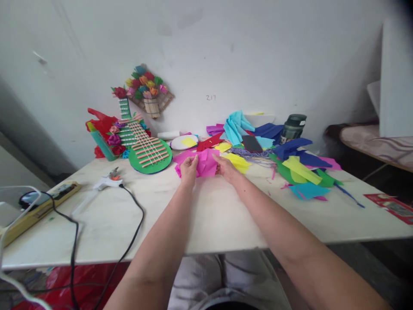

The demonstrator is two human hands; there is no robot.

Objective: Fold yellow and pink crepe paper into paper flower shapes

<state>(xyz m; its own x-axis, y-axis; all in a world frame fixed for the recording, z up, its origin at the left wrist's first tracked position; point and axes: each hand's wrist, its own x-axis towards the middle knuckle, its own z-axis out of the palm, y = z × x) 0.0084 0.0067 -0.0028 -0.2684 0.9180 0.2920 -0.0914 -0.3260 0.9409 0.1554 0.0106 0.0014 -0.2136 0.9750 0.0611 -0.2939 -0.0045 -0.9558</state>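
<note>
A sheet of pink crepe paper [206, 165] is held up over the middle of the white table by both hands. On its left side, my left hand [189, 168] pinches the paper between thumb and fingers. My right hand [226, 168] grips the opposite edge, its fingertips partly hidden by the paper. The sheet looks creased and uneven. Close behind my right hand lies a piece of yellow paper [238, 162]. Left of the pink paper rests a green lute-shaped craft [151, 157] with string lines and paper flowers.
A white glue gun [109, 181] with a black cord and a power strip [41, 211] occupy the table's left. Coloured paper scraps [303, 170], a dark phone [252, 144] and a dark green bottle [293, 127] are at the right. A flower craft [151, 92] hangs on the wall.
</note>
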